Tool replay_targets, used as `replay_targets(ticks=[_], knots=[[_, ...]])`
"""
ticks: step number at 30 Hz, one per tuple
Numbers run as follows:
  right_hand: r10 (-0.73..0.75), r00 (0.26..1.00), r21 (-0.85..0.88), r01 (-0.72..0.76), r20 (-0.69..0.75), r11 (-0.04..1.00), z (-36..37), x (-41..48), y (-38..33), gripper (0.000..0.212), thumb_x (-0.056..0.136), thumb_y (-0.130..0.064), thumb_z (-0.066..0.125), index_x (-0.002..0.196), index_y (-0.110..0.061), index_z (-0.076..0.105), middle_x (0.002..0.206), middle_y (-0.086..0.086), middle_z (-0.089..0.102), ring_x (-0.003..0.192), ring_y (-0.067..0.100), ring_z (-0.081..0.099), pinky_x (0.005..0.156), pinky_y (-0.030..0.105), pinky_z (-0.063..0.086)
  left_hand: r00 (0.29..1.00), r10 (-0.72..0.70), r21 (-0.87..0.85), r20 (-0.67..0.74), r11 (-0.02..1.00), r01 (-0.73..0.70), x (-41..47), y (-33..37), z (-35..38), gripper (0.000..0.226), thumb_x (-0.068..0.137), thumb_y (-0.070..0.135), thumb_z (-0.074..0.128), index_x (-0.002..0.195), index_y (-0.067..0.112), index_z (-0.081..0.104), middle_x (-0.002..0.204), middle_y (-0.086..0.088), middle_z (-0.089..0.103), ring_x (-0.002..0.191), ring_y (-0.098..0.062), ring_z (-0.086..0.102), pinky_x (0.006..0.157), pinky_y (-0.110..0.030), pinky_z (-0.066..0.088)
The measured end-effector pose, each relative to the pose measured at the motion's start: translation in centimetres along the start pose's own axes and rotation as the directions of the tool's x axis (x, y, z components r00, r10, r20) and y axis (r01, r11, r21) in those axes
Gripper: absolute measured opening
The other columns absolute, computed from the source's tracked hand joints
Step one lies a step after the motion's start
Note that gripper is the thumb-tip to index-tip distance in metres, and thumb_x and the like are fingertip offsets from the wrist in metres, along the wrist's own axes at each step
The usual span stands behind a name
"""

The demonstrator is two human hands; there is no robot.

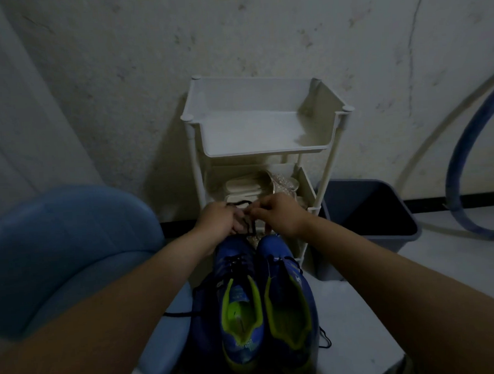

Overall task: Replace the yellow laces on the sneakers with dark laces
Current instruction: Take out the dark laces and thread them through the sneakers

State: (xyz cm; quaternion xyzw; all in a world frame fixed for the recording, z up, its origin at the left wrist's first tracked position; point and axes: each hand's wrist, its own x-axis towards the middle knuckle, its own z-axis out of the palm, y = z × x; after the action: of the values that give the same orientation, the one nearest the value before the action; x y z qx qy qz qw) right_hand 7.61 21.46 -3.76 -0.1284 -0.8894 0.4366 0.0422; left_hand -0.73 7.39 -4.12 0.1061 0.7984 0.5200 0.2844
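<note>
Two hands meet over the toes of the pair, and I read the view from its left edge across. A blue padded seat (66, 247) fills the left side. Next comes the left hand (217, 221), fingers curled down onto a dark lace (249, 226); the light is dim, but it looks like a grip, not a resting touch. The lace runs in a loose loop between the two hands, just above the shoe tips. The right hand (279, 216) has its fingertips drawn together on the same lace, a pinch as far as I can tell.

Below them the left sneaker (238, 310) already carries dark lacing across its tongue, with a loose end trailing off to its left. The right sneaker (289, 299) touches it side by side; I cannot make out its eyelets in this gloom. I see no yellow lace, only yellow-green lining.

I judge the lace light, limp and a little slick, so it will sag and twist unless kept taut. Best hold is close to the stiff tip, pinched, with the other hand steadying the eyelet row. The shoes look light with soft uppers, and will likely slide if tugged.

Behind stands a white rack (265, 128), then a dark bin (370, 209) and a blue hose (462, 161).
</note>
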Motion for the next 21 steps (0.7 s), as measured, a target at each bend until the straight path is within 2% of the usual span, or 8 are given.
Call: replay_targets(ticks=[2, 4, 6, 8, 11, 13, 16, 21], knots=[[0.050, 0.997, -0.069, -0.046, 0.064, 0.997, -0.2, -0.2, 0.7, 0.019, 0.097, -0.019, 0.057, 0.104, -0.011, 0.073, 0.105, 0.008, 0.072, 0.060, 0.004, 0.061, 0.068, 0.028, 0.055, 0.998, -0.052, -0.233, -0.022, 0.971, 0.046, -0.2, 0.3, -0.3, 0.029, 0.103, 0.013, 0.034, 0.095, 0.003, 0.060, 0.072, -0.014, 0.066, 0.062, -0.025, 0.063, 0.053, -0.030, 0.053], [0.083, 0.992, -0.177, -0.065, 0.096, 0.982, -0.2, -0.4, 1.4, 0.021, 0.096, -0.017, 0.057, 0.110, -0.012, 0.073, 0.111, 0.007, 0.071, 0.064, 0.002, 0.060, 0.081, 0.033, 0.056, 0.996, -0.082, -0.241, -0.046, 0.968, 0.069, -0.4, 0.5, -0.5, 0.031, 0.103, 0.013, 0.032, 0.096, 0.003, 0.060, 0.066, -0.012, 0.058, 0.052, -0.022, 0.055, 0.047, -0.029, 0.047], [0.128, 0.983, -0.218, -0.097, 0.134, 0.971, -0.2, -0.6, 1.7, 0.023, 0.096, -0.017, 0.057, 0.114, -0.014, 0.071, 0.110, 0.009, 0.071, 0.072, 0.016, 0.065, 0.084, 0.039, 0.058, 0.993, -0.051, -0.059, -0.104, 0.997, 0.045, 0.1, 0.1, -0.8, 0.030, 0.101, 0.013, 0.035, 0.100, 0.003, 0.063, 0.067, -0.013, 0.054, 0.052, -0.022, 0.049, 0.044, -0.029, 0.042], [0.150, 0.975, -0.254, -0.105, 0.165, 0.961, -0.3, -0.9, 1.8, 0.023, 0.097, -0.019, 0.057, 0.114, -0.017, 0.071, 0.110, 0.009, 0.071, 0.076, 0.020, 0.067, 0.083, 0.039, 0.058, 0.989, 0.049, 0.281, -0.143, 0.960, -0.006, 1.0, -0.7, -1.3, 0.029, 0.099, 0.014, 0.041, 0.106, -0.001, 0.064, 0.090, -0.021, 0.064, 0.074, -0.031, 0.059, 0.064, -0.039, 0.051], [0.176, 0.963, -0.346, -0.096, 0.206, 0.933, -0.5, -1.1, 2.3, 0.023, 0.098, -0.017, 0.056, 0.117, -0.016, 0.069, 0.116, 0.005, 0.067, 0.084, 0.013, 0.061, 0.086, 0.029, 0.054, 1.000, 0.013, 0.718, -0.029, 0.696, 0.012, 0.6, -1.9, -1.7, 0.035, 0.095, 0.015, 0.048, 0.125, -0.003, 0.052, 0.115, -0.020, 0.061, 0.101, -0.032, 0.061, 0.076, -0.033, 0.047], [0.214, 0.953, -0.411, -0.112, 0.214, 0.905, -0.6, -1.4, 2.8, 0.025, 0.098, -0.015, 0.055, 0.118, -0.014, 0.068, 0.117, 0.005, 0.066, 0.090, 0.012, 0.060, 0.085, 0.025, 0.051, 0.994, -0.109, 0.821, 0.028, 0.570, 0.040, 0.1, -2.6, -1.7, 0.059, 0.093, 0.015, 0.051, 0.147, 0.004, 0.027, 0.126, -0.018, 0.055, 0.103, -0.027, 0.059, 0.077, -0.031, 0.047], [0.293, 0.932, -0.532, -0.141, 0.213, 0.835, -0.5, -1.5, 4.4, 0.026, 0.096, -0.016, 0.056, 0.119, -0.014, 0.068, 0.119, 0.007, 0.066, 0.106, 0.021, 0.062, 0.096, 0.034, 0.051, 0.979, -0.196, 0.918, 0.063, 0.396, 0.020, -0.3, -2.9, -1.2, 0.079, 0.091, 0.017, 0.057, 0.153, 0.006, 0.008, 0.138, -0.018, 0.044, 0.114, -0.027, 0.054, 0.082, -0.028, 0.047], [0.370, 0.908, -0.685, -0.142, 0.197, 0.714, -0.1, -2.1, 6.2, 0.025, 0.089, -0.026, 0.063, 0.110, -0.014, 0.068, 0.109, 0.008, 0.067, 0.104, 0.026, 0.064, 0.091, 0.040, 0.054, 0.948, 0.165, 0.882, 0.272, 0.351, -0.315, -0.2, -2.6, 1.1, 0.032, 0.088, 0.013, 0.058, 0.119, 0.017, 0.055, 0.129, -0.010, 0.048, 0.114, -0.026, 0.050, 0.091, -0.037, 0.048]])
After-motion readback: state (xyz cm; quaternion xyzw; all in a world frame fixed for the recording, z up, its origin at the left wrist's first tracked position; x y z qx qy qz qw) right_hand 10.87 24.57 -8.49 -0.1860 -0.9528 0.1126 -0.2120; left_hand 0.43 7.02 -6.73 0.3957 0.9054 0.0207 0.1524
